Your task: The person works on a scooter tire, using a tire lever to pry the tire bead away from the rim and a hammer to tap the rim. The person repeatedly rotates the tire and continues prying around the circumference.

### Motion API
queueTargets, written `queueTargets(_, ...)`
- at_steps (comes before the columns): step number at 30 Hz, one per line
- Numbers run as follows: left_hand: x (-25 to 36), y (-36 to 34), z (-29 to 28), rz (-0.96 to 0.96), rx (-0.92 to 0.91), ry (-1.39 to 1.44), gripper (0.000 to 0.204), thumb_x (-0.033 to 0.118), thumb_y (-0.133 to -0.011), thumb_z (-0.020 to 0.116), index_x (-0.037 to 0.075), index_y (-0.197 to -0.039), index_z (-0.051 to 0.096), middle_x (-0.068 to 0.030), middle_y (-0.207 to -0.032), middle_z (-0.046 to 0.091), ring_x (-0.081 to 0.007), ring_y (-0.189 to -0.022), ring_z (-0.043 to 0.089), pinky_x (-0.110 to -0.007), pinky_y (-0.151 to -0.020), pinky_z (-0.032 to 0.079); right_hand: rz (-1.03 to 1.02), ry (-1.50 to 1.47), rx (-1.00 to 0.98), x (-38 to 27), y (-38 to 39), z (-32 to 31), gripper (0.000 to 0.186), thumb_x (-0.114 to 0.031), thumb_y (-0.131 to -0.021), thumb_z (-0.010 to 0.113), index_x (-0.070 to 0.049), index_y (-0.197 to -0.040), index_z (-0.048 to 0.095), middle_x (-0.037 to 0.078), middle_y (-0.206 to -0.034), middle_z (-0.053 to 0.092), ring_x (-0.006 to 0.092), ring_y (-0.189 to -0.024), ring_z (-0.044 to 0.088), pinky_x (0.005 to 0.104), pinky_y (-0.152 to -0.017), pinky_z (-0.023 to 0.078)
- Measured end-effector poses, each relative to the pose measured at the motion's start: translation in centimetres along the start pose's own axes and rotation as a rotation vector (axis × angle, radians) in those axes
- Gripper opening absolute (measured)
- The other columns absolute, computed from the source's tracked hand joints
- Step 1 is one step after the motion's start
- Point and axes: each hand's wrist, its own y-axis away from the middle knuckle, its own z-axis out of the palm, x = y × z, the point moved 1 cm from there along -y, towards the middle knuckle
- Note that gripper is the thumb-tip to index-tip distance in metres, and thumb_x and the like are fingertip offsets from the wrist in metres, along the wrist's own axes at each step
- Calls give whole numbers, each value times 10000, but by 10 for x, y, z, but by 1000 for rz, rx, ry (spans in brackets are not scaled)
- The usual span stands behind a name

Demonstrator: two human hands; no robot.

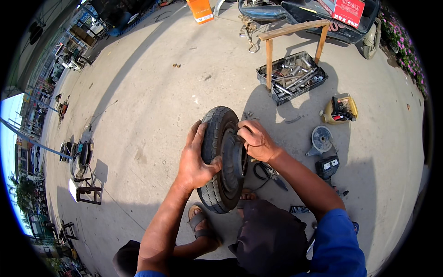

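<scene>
An upright wheel (211, 152) with a black treaded tyre and a dark hub (233, 157) stands in front of me, above my sandalled feet. My left hand (196, 159) grips the tyre's left side, thumb pressed on the tread. At the hub's upper right, my right hand (256, 141) has its fingers bent closed, and a thin dark strip or cable runs down from them; exactly what they grip is unclear. Black cables (263, 171) lie just right of the wheel on the concrete.
A black tool crate (295, 78) sits under a wooden stand (295, 28). A yellow container (340, 110), round metal part (321, 138) and power tool (326, 167) lie rightward. A vehicle (263, 14) and orange box (200, 10) are behind; a small stool (87, 191) is left.
</scene>
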Motion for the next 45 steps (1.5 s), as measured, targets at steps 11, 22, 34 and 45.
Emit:
queueTargets(11,2,5,-1,1,-7,-12,940,130,-667,729,-126,-1503,384,-333,-1580,356,-453,-1471,401,-463,-1209,356,370,-262,-50,2,-11,-2,238,-36,-883,720,35,-1083,611,247,-1021,687,472,-969,659,471,-806,529)
queueTargets(22,6,7,-1,4,-19,-26,937,118,-662,720,-113,-1507,387,-331,-1588,339,-466,-1470,395,-475,-1209,357,581,-224,-181,4,-32,-4,270,-120,-905,730,69,-1075,638,246,-974,721,385,-929,710,446,-836,536)
queueTargets(34,-5,11,-8,106,-68,35,920,98,-651,734,-96,-1490,409,-314,-1580,360,-450,-1475,394,-470,-1215,334,374,-174,284,6,-104,-51,461,-386,-979,696,47,-1116,619,206,-825,716,358,-789,716,447,-727,544)
queueTargets(45,-34,11,-34,171,-189,30,1005,104,-663,741,-4,-1563,309,-292,-1598,350,-422,-1490,384,-461,-1227,320,1306,-604,250,86,-55,-6,285,-262,-1015,616,13,-959,568,133,-699,606,243,-552,591,407,-470,446)
